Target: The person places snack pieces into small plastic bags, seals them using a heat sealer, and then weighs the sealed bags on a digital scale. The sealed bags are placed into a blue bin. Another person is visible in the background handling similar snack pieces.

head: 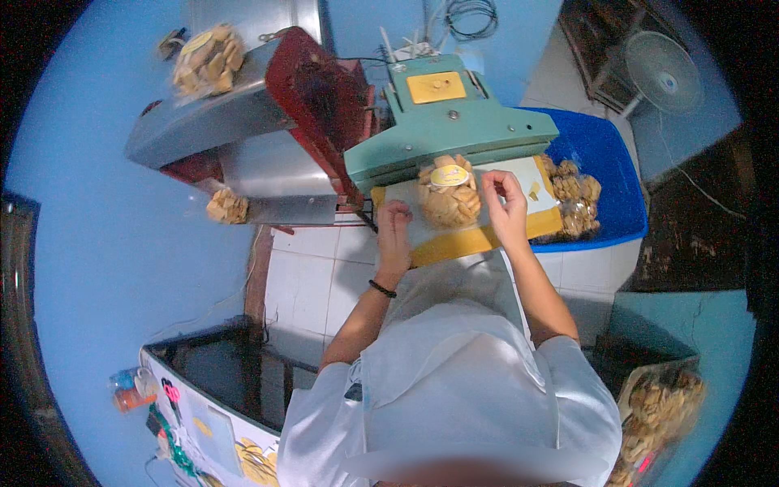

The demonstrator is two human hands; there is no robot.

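A clear plastic bag of light brown chips (450, 198) with a yellow oval label lies on the white, yellow-edged shelf (450, 246) of a green sealing machine (450, 131). My left hand (394, 234) is at the bag's left side, fingers bent; whether it pinches the clear film cannot be told. At the right side is my right hand (506, 204), thumb and fingertips curled close to the bag's edge; its grip on the film is also unclear. The bag's top end points towards the machine's jaw. A small yellow scrap (534, 191) lies on the shelf to the right.
Right of the machine, a blue plastic tub (614, 176) holds several filled bags. At the left stands a metal and red machine (207, 134), with one filled bag (210, 59) on top and another (227, 206) lower down. Behind are a white table (213, 420) and more bags (660, 402).
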